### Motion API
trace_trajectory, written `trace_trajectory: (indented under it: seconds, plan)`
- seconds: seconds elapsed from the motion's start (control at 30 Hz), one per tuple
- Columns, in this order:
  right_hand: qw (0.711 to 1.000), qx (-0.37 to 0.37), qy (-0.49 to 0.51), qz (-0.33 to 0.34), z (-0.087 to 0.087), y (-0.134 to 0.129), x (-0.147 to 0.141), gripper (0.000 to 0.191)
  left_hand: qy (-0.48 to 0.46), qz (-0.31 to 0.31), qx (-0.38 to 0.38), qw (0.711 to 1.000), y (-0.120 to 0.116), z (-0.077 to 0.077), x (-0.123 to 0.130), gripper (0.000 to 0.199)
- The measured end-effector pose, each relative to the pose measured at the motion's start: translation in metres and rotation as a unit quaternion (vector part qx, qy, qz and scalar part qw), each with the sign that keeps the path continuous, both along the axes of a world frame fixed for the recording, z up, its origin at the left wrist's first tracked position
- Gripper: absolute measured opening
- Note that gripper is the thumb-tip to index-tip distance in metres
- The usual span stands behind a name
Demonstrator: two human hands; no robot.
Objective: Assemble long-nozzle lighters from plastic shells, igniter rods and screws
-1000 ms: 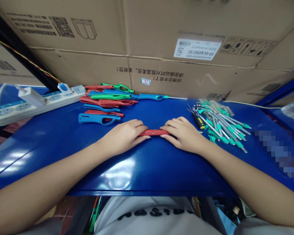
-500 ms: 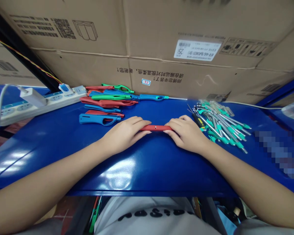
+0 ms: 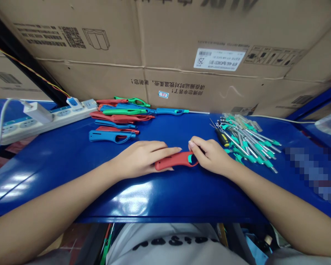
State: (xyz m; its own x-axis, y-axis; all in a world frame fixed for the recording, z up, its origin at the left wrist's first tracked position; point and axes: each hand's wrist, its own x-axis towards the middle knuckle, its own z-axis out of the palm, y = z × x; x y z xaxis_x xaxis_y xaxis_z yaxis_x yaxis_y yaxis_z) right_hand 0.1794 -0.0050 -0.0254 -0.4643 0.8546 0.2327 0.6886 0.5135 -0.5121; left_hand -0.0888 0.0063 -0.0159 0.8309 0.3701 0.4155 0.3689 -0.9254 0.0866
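Both our hands meet over the near part of the blue table (image 3: 182, 197), seen from the head view. Our left hand (image 3: 140, 158) is closed around the back end of a red handle (image 3: 172, 161), fingers along its far edge, thumb below. Our right hand (image 3: 213, 156) draws its fingers in narrowly on the front end, by the loop; we cannot tell exactly where each fingertip presses. The handle lies crosswise between the hands, broad side up, with a teal piece (image 3: 190, 158) showing inside the loop.

Beyond our left hand lies a blue handle (image 3: 103, 136) with a pile of red, blue and green handles (image 3: 124, 111) behind it, near the power strip (image 3: 57, 117). Against the cardboard box (image 3: 168, 40), a blue handle with a metal rod (image 3: 168, 111) points rightward. Beyond our right hand sit a screwdriver (image 3: 223, 138) and a heap of rods with teal parts (image 3: 260, 147).

We judge the step in hand to be two-handed handling of this one piece, perhaps pressing or lining up its front end. Any further move calls for a firm left hold at the back, careful right fingertips around the loop, and no knock to the teal piece.
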Motion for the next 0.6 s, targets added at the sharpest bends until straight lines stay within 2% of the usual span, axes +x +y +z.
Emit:
trace_trajectory:
  seconds: [0.1,0.2,0.37,0.5,0.6]
  plan:
    - [1.0,-0.016,-0.008,-0.01,0.0,-0.0009,-0.0014,0.034,-0.034,-0.019,0.042,0.998,-0.0026,-0.0031,0.0035,0.041]
    - [0.999,0.006,0.013,0.033,-0.0001,-0.0005,0.0001,0.035,-0.07,-0.017,0.062,0.995,-0.0013,-0.0055,0.0031,0.032]
    - [0.978,0.122,0.069,0.157,-0.0027,-0.0008,0.0022,0.021,-0.105,-0.016,-0.022,0.994,0.0009,-0.0064,0.0003,0.03]
    - [0.962,0.198,0.095,0.165,-0.0042,-0.0037,0.001,0.018,-0.127,-0.024,-0.085,0.988,-0.0026,-0.0055,0.0029,0.028]
    - [0.959,0.224,0.084,0.152,-0.0023,-0.0062,0.0002,0.019,-0.131,-0.023,-0.079,0.988,-0.004,-0.0046,0.0041,0.029]
